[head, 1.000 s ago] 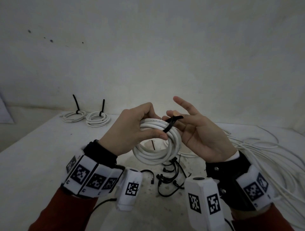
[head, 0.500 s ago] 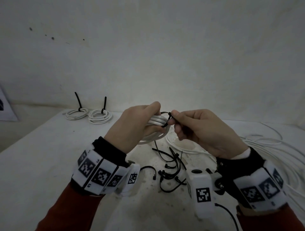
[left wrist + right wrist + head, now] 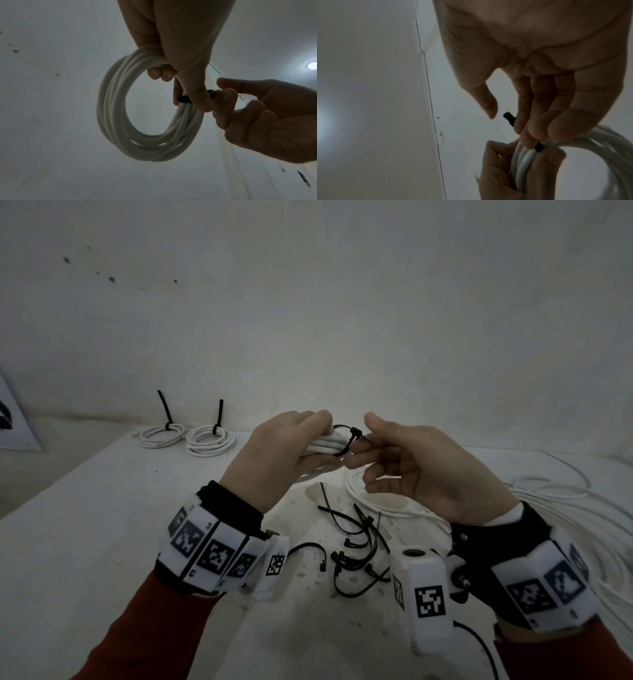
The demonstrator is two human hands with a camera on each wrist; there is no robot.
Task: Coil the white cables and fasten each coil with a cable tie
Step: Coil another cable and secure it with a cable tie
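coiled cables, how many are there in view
3: two tied coils lie side by side at the table's far left; one coil is gripped in the left hand.

white table, 2 tied coils, loose black ties, uncoiled cables

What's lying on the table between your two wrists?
In the head view, a loose heap of black cable ties lies on the white table between the wrists, under the coil held up by both hands.
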